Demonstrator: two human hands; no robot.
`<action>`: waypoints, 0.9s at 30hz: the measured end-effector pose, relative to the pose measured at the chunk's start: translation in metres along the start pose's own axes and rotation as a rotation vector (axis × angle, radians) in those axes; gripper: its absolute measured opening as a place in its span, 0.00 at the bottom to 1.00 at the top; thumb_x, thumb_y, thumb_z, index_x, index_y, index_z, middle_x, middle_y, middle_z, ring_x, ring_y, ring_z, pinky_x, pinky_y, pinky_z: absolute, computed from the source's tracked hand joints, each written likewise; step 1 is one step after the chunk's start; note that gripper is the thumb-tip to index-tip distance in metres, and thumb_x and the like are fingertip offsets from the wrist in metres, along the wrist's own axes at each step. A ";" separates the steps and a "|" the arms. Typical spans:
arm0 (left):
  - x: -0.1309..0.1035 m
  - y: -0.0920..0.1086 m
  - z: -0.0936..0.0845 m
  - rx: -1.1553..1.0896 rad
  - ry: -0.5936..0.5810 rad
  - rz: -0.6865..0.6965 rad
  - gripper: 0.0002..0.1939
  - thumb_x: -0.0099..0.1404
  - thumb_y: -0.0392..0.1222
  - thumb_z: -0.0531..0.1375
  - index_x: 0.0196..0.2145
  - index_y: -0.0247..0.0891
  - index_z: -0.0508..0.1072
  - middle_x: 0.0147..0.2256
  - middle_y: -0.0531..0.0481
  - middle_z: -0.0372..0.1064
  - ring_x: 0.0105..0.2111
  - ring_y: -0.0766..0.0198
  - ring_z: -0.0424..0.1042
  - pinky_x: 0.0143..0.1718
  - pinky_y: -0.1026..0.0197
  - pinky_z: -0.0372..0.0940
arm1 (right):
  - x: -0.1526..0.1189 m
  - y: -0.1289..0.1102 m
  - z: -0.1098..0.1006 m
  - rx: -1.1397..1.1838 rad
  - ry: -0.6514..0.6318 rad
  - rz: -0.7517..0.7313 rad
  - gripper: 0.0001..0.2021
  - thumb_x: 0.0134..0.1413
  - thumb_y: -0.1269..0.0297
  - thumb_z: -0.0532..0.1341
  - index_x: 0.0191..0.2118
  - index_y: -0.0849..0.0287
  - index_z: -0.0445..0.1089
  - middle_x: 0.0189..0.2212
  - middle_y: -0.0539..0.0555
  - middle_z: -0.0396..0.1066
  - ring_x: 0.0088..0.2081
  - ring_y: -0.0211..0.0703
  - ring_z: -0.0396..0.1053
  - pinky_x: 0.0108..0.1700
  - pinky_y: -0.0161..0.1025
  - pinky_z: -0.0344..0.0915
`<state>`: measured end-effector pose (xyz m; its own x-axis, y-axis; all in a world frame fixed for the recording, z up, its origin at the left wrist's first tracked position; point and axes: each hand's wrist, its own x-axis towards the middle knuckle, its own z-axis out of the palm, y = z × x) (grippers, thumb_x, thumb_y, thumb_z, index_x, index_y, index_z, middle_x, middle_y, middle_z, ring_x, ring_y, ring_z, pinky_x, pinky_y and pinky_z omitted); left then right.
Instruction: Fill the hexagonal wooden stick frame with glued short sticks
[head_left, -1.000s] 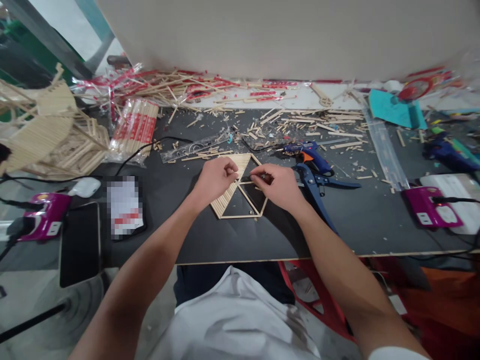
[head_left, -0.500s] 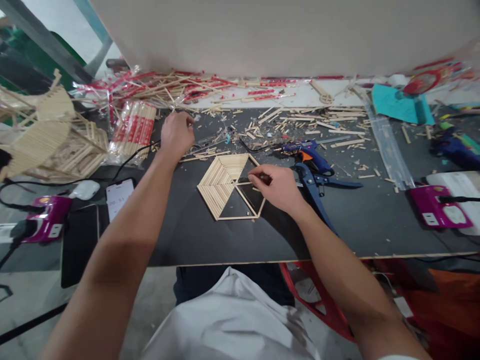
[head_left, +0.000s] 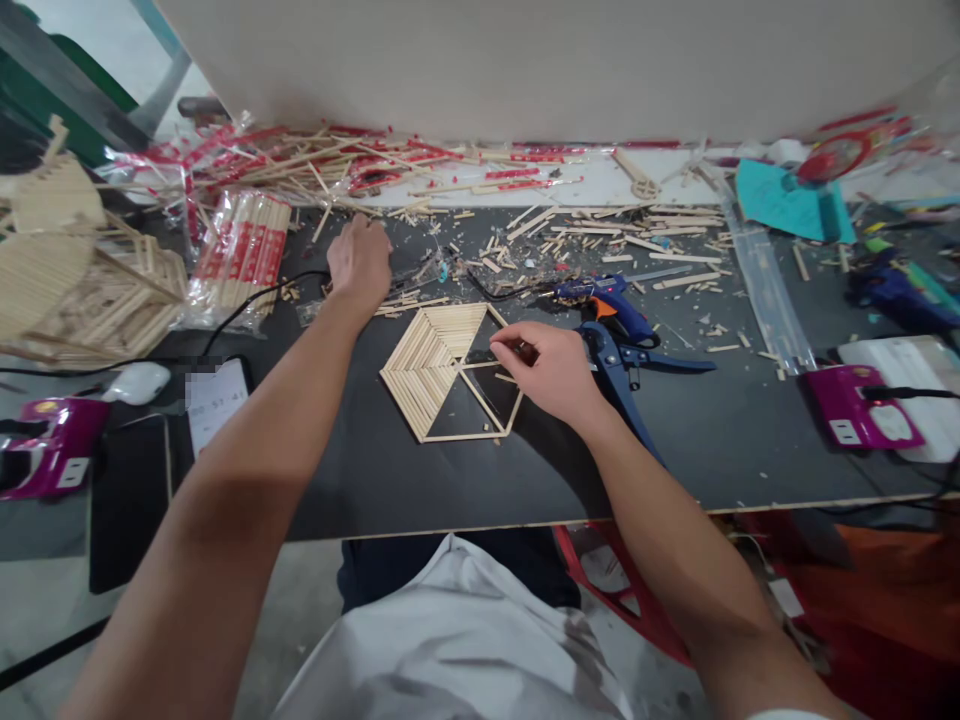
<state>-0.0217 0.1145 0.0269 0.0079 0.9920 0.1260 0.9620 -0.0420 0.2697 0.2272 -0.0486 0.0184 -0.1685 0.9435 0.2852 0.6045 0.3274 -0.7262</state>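
A flat hexagonal frame of thin wooden sticks (head_left: 424, 370) lies on the dark table. Rows of sticks fill its left and upper sections, while the lower and right sections are bare outline. Over the frame's right side, my right hand (head_left: 551, 370) is closed in a pinch; whatever sits between thumb and forefinger is too small to make out. My left hand (head_left: 361, 258) reaches down among wood scraps beyond the frame, left of its upper edge. Its fingers bend away from view, so their tips are hidden. Blue cutters (head_left: 622, 365) lie just beyond my right hand.
A blue glue gun (head_left: 611, 305) rests behind the cutters. Stick offcuts (head_left: 637, 235) litter the back. Wrapped stick bundles (head_left: 244, 245) and a stick-built model (head_left: 112, 290) stand left. A phone (head_left: 217, 400) and purple power adapters (head_left: 862, 408) sit toward the sides.
The view has shifted slightly, moving most things left. My left hand has moved slightly toward me relative to the scraps, its fingers now pointing down. My right hand keeps its pinch over the frame.
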 end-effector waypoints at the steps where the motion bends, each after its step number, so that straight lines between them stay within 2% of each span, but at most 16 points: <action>1: -0.004 0.002 -0.003 -0.009 0.007 0.014 0.09 0.69 0.36 0.57 0.41 0.39 0.78 0.54 0.38 0.72 0.56 0.43 0.71 0.56 0.49 0.65 | 0.000 0.000 0.000 -0.006 0.006 -0.002 0.07 0.62 0.64 0.63 0.37 0.57 0.78 0.31 0.52 0.79 0.27 0.39 0.69 0.35 0.39 0.65; 6: -0.043 0.024 -0.023 -0.127 0.051 0.162 0.06 0.71 0.36 0.58 0.38 0.38 0.75 0.46 0.43 0.74 0.51 0.50 0.73 0.57 0.52 0.65 | 0.000 -0.002 -0.003 -0.019 0.046 -0.025 0.05 0.62 0.65 0.63 0.37 0.56 0.78 0.32 0.52 0.79 0.29 0.40 0.70 0.35 0.39 0.66; 9: -0.079 0.038 -0.034 -0.306 -0.026 0.292 0.06 0.69 0.38 0.60 0.35 0.38 0.75 0.39 0.45 0.76 0.44 0.55 0.74 0.52 0.54 0.66 | -0.001 -0.009 -0.001 0.019 0.067 -0.051 0.06 0.63 0.66 0.63 0.44 0.56 0.77 0.37 0.53 0.78 0.28 0.39 0.68 0.34 0.39 0.66; 12: -0.110 0.043 -0.040 -0.446 -0.177 0.309 0.08 0.69 0.42 0.59 0.35 0.39 0.77 0.32 0.49 0.76 0.33 0.61 0.72 0.40 0.58 0.66 | -0.003 -0.017 0.007 0.074 0.017 -0.113 0.12 0.65 0.64 0.63 0.52 0.53 0.75 0.45 0.55 0.77 0.29 0.38 0.68 0.34 0.39 0.67; 14: -0.122 0.040 -0.040 -0.470 -0.236 0.314 0.10 0.68 0.43 0.58 0.32 0.39 0.77 0.30 0.49 0.75 0.30 0.62 0.70 0.36 0.59 0.64 | -0.003 -0.020 0.015 0.081 -0.010 -0.157 0.10 0.67 0.63 0.63 0.51 0.53 0.75 0.46 0.55 0.78 0.32 0.39 0.70 0.37 0.39 0.68; 21: -0.130 0.031 -0.031 -0.522 -0.341 0.330 0.13 0.67 0.46 0.57 0.34 0.38 0.78 0.32 0.49 0.77 0.32 0.61 0.71 0.35 0.60 0.62 | -0.002 -0.019 0.025 0.100 0.038 -0.162 0.04 0.66 0.64 0.65 0.41 0.55 0.79 0.37 0.52 0.79 0.33 0.40 0.71 0.38 0.37 0.65; 27: -0.130 0.030 -0.029 -0.508 -0.317 0.352 0.12 0.67 0.46 0.58 0.32 0.38 0.79 0.32 0.48 0.77 0.32 0.61 0.72 0.36 0.60 0.62 | 0.001 -0.017 0.023 0.107 -0.023 -0.133 0.04 0.66 0.65 0.64 0.40 0.56 0.78 0.36 0.52 0.77 0.32 0.39 0.69 0.37 0.37 0.63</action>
<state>-0.0012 -0.0191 0.0461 0.4496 0.8929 0.0239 0.6411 -0.3412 0.6874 0.1986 -0.0519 0.0170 -0.2600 0.8920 0.3699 0.4897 0.4519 -0.7456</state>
